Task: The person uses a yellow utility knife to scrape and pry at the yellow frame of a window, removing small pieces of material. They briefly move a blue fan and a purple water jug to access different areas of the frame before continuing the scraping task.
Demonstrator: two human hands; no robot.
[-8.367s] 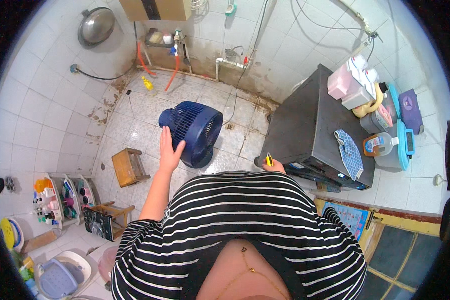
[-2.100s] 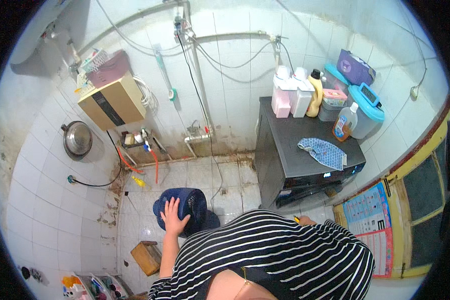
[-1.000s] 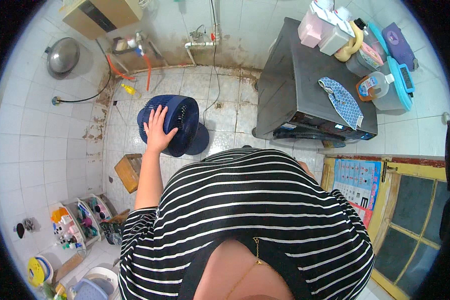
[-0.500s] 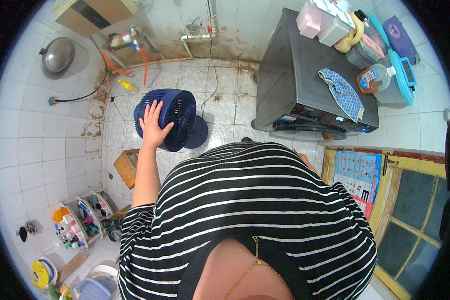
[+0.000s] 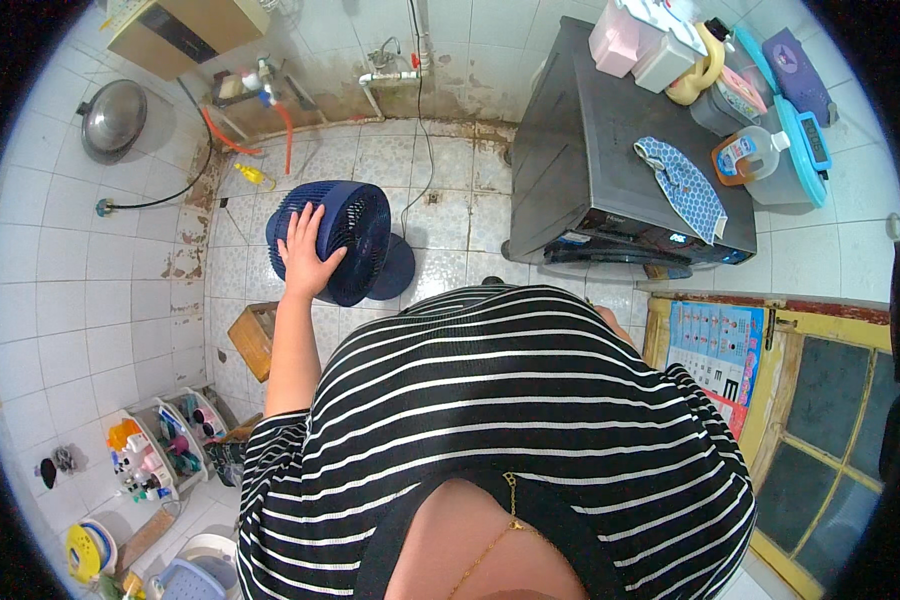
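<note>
A dark blue electric fan (image 5: 355, 225) stands on the tiled floor, its round head tipped toward the right on a round base (image 5: 390, 268). Against the back of the fan's housing, my left hand (image 5: 310, 255) lies with its fingers spread and the thumb apart. A thin dark power cord (image 5: 425, 165) runs from behind the base up toward the back wall. Only a sliver of my right hand or wrist (image 5: 613, 318) shows past the right side of my striped shirt; its fingers are hidden.
To the right stands a dark front-loading washing machine (image 5: 610, 150), with a blue patterned cloth (image 5: 682, 185), bottles and boxes on top. A wooden stool (image 5: 254, 340) sits on the floor at the left, near a white shelf rack (image 5: 175, 435). A yellow bottle (image 5: 253, 175) lies farther back.
</note>
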